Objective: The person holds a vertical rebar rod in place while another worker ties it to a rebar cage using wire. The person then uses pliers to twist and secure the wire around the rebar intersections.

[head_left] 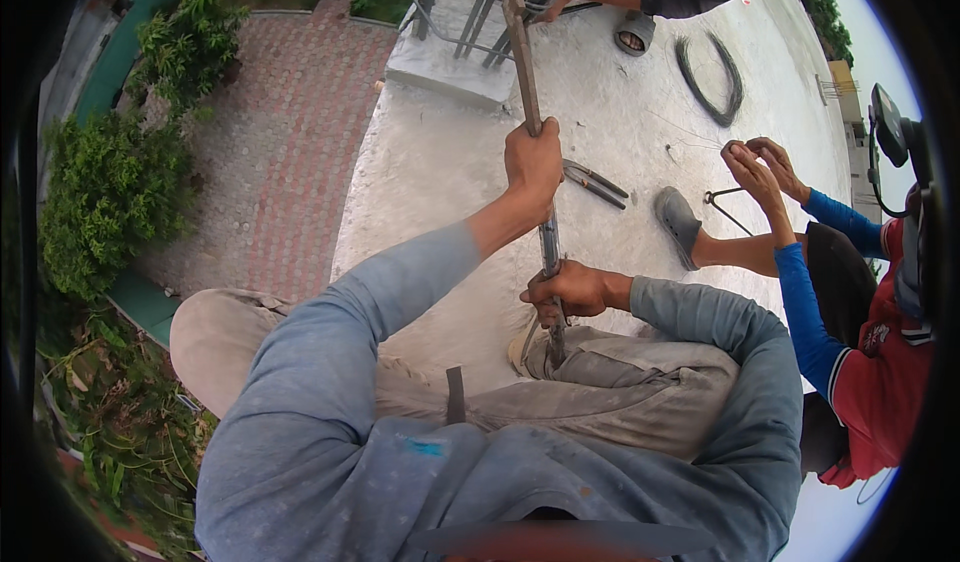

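A long, worn metal bar (524, 67) stretches away from my lap to the bundle of rebar (487, 12) at the top. My left hand (535, 167) is closed round its middle. Lower down, my right hand (573, 290) grips the same bar near its close end, just above my bent leg. The bar's far end overlaps the upright rods and a bent stirrup (455, 37); I cannot tell whether it touches them. Just right of my left hand, a tool with two dark handles, like pincers (597, 184), lies on the pale slab.
A co-worker (870, 342) at right holds thin wires in both hands. Another person's hand (555, 4) is at the rebar. A coil of dark wire (735, 102) lies on the slab (425, 152). Left of the slab's edge, brick paving (290, 152) and trees (110, 192) lie below.
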The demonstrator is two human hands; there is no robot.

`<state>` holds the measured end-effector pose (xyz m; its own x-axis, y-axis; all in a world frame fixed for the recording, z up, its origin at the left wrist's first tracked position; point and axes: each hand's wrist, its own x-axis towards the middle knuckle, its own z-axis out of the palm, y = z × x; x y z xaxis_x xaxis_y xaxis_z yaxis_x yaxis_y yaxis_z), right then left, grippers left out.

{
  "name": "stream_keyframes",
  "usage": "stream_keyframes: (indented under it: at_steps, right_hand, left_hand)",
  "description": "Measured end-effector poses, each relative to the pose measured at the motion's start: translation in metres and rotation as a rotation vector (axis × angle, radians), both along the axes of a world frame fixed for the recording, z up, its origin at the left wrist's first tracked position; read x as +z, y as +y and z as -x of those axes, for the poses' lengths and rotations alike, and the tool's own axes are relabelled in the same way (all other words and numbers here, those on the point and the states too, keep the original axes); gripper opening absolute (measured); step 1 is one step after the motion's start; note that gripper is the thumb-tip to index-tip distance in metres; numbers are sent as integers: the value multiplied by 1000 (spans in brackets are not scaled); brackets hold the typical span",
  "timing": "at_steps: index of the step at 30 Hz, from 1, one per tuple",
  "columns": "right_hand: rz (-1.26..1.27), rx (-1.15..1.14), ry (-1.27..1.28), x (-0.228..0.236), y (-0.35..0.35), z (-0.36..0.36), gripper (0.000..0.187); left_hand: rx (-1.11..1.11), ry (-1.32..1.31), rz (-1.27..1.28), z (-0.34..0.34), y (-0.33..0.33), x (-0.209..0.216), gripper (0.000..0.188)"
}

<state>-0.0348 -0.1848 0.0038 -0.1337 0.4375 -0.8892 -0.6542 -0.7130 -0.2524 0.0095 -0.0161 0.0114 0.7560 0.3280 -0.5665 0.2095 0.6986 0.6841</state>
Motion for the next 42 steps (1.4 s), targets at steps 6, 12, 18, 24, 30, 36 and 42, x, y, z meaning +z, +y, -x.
stream_keyframes:
  at_steps: [6, 12, 18, 24, 30, 36, 42]
  right_hand:
    - [34, -8, -12, -4, -1, 1, 30]
    - [16, 2, -26, -4, -4, 1, 26]
    - [10, -10, -21, -8, -6, 2, 29]
    - [16, -24, -27, -11, -9, 3, 29]
    - [18, -20, -20, -10, -7, 3, 31]
    - [31, -6, -40, -6, -6, 3, 30]
    - [21, -15, -31, -7, -6, 3, 30]
  left_hand:
    - [-22, 11, -43, -1, -1, 1, 25]
    - [-25, 20, -32, -2, -2, 0, 24]
    - [-19, -6, -18, -2, -3, -1, 24]
    - [-28, -10, -28, -2, -3, -2, 25]
    - [-24, -5, 8, -3, -3, -2, 23]
    - [-38, 10, -23, -4, -3, -4, 23]
    - [-42, 32, 8, -5, -3, -5, 24]
